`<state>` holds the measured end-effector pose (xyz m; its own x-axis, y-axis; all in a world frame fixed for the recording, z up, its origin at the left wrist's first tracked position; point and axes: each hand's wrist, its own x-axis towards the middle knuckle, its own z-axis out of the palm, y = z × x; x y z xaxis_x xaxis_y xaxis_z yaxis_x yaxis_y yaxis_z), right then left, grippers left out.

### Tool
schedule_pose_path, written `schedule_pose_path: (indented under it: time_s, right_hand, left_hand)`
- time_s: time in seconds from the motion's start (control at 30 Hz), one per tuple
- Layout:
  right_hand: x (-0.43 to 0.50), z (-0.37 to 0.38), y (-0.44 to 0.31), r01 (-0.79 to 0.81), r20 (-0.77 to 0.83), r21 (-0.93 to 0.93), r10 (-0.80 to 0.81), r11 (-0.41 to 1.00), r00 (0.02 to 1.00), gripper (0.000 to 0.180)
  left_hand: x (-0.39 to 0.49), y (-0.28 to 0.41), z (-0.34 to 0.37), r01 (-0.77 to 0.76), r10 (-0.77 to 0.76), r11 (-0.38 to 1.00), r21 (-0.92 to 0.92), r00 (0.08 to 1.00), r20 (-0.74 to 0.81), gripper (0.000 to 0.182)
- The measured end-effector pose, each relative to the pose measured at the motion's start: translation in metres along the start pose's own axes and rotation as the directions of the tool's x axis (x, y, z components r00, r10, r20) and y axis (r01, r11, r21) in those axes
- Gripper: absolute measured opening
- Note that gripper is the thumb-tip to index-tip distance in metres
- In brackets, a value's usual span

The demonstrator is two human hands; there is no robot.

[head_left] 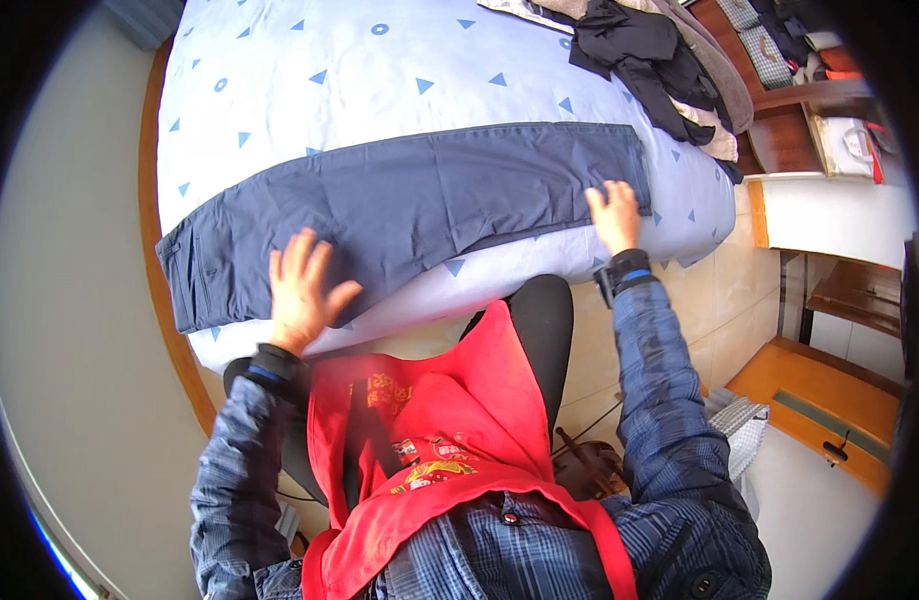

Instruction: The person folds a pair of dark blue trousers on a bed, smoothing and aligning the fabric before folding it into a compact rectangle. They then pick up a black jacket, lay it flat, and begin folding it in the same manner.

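Note:
A pair of dark blue trousers (pixel 399 195), folded lengthwise, lies across the near edge of a bed (pixel 369 82) with a pale blue sheet. Its waistband end with a pocket is at the left, and the leg hems are at the right. Over the upper part of the trousers is my left hand (pixel 303 292), fingers spread and slightly blurred; whether it touches the cloth is unclear. My right hand (pixel 615 216) rests near the hem end with its fingers on the fabric and holds nothing that I can see.
Dark crumpled clothing (pixel 639 60) is heaped at the bed's far right corner. Wooden shelves (pixel 786 139) with folded items stand beyond it. A wooden stool (pixel 591 461) is on the tiled floor beside my legs. At the left, a wall (pixel 77 247) borders the bed's wooden frame (pixel 150 150).

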<state>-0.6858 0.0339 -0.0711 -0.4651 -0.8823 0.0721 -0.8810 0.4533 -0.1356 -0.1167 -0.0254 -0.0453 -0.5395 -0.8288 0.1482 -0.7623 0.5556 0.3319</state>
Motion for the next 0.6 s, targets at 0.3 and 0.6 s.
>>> schedule_pose_path:
  time_s: [0.3,0.6]
  right_hand:
    - [0.034,0.01,0.089,-0.41,-0.063,0.127,0.42,0.903,0.905,0.043]
    - [0.035,-0.004,0.101,-0.168,-0.306,0.189,0.221,0.968,0.926,0.016]
  left_hand:
    - [0.002,0.062,0.028,-0.251,0.257,0.965,-0.082,0.963,0.084,0.04]
    - [-0.006,0.049,0.03,-0.26,0.259,0.966,-0.005,0.961,0.093,0.039]
